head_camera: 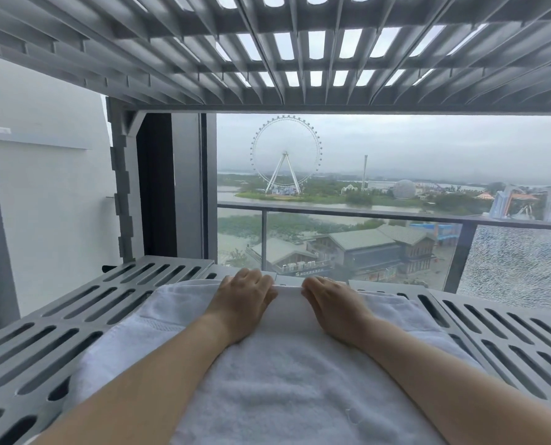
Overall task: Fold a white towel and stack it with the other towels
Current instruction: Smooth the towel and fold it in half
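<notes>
A folded white towel (287, 374) lies on top of other white towels (132, 329) on a grey slotted metal shelf (59, 342). Both forearms reach forward over it. My left hand (243, 303) rests palm down near the top towel's far edge, its fingers bent over that edge. My right hand (332, 308) lies beside it, a hand's width to the right, fingers bent over the same edge. The fingertips are hidden behind the towel's fold, so whether they pinch the cloth cannot be told.
A second slotted shelf (283, 53) hangs close overhead. A grey upright post (123, 187) stands at the left rear. Behind the shelf is a large window (396, 187) with a glass balcony rail. A white wall (49, 203) lies to the left.
</notes>
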The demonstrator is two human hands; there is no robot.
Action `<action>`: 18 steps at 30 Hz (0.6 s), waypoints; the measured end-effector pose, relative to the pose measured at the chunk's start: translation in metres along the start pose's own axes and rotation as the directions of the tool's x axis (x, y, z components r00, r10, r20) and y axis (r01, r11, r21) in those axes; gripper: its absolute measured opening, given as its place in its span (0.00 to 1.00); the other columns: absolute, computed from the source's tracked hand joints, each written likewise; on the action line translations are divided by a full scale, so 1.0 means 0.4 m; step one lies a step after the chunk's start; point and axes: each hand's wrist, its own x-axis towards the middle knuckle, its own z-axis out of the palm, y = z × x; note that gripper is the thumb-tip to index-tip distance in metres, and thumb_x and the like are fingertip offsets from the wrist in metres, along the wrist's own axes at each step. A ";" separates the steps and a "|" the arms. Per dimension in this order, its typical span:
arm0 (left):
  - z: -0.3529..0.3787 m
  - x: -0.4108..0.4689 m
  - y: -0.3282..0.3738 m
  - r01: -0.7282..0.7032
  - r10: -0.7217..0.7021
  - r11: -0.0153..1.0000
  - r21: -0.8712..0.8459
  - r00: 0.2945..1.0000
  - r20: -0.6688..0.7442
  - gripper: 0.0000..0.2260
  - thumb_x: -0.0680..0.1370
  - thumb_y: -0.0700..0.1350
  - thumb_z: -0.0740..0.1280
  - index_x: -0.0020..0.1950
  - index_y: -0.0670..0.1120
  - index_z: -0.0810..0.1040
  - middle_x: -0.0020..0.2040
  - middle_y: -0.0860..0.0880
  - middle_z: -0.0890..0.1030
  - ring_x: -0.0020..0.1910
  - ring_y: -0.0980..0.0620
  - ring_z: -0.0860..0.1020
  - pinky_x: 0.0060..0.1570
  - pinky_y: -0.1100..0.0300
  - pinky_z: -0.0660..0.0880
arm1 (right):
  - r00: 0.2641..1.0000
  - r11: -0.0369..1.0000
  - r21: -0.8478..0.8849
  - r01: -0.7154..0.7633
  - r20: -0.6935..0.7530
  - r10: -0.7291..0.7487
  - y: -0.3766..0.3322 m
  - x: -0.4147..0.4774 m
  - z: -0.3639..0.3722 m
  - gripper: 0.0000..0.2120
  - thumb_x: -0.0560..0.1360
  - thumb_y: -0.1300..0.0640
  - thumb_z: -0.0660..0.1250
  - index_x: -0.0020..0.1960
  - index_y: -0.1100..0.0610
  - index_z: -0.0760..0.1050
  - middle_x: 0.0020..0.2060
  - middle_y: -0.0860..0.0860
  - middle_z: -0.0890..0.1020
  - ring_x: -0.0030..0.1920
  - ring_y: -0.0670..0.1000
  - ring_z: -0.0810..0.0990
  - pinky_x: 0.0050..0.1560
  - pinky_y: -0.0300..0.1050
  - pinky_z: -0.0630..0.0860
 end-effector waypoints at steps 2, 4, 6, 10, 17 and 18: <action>-0.001 0.000 0.003 -0.004 0.004 1.000 0.031 1.000 0.001 0.14 0.82 0.53 0.48 0.55 0.46 0.68 0.54 0.48 0.72 0.55 0.48 0.68 0.55 0.53 0.65 | 1.000 1.000 -0.024 -0.002 -0.017 0.001 -0.004 0.000 -0.001 0.11 0.81 0.53 0.52 0.46 0.57 0.67 0.45 0.57 0.79 0.45 0.61 0.77 0.37 0.46 0.60; -0.003 -0.001 0.008 -0.005 0.005 0.998 0.059 1.000 0.006 0.14 0.82 0.52 0.48 0.55 0.47 0.68 0.55 0.49 0.71 0.55 0.48 0.67 0.55 0.52 0.63 | 1.000 0.999 -0.039 -0.015 -0.004 0.015 -0.004 0.001 0.001 0.09 0.81 0.53 0.51 0.44 0.55 0.64 0.44 0.57 0.79 0.44 0.62 0.77 0.36 0.46 0.60; -0.006 -0.001 0.012 -0.011 0.011 0.996 0.092 1.000 -0.002 0.14 0.82 0.52 0.47 0.56 0.47 0.68 0.55 0.49 0.71 0.55 0.48 0.67 0.54 0.52 0.62 | 0.999 0.997 -0.062 -0.035 0.008 0.035 -0.002 0.003 0.004 0.08 0.81 0.54 0.51 0.43 0.53 0.59 0.44 0.57 0.80 0.44 0.62 0.77 0.35 0.46 0.59; -0.017 -0.002 0.008 -0.050 0.051 0.995 0.084 0.999 -0.011 0.14 0.82 0.52 0.49 0.56 0.47 0.69 0.54 0.49 0.72 0.55 0.48 0.69 0.53 0.52 0.63 | 0.998 0.993 -0.100 -0.064 0.008 0.065 0.000 0.006 0.012 0.08 0.80 0.54 0.50 0.43 0.53 0.58 0.44 0.57 0.80 0.44 0.62 0.78 0.35 0.46 0.60; -0.042 -0.036 -0.058 -0.028 0.017 0.994 0.105 0.995 0.101 0.12 0.81 0.53 0.51 0.53 0.47 0.70 0.54 0.50 0.76 0.55 0.49 0.72 0.54 0.54 0.63 | 0.992 0.989 -0.110 -0.100 0.061 0.107 0.004 0.009 0.010 0.08 0.81 0.55 0.50 0.42 0.54 0.60 0.46 0.56 0.80 0.46 0.60 0.78 0.37 0.46 0.61; -0.046 -0.043 -0.068 -0.036 0.023 0.992 0.117 0.994 0.109 0.12 0.81 0.52 0.51 0.53 0.47 0.70 0.54 0.50 0.76 0.54 0.49 0.72 0.54 0.54 0.63 | 0.993 0.990 -0.110 -0.089 0.068 0.097 0.003 0.010 0.009 0.08 0.81 0.55 0.50 0.43 0.54 0.60 0.47 0.57 0.80 0.47 0.59 0.78 0.38 0.46 0.61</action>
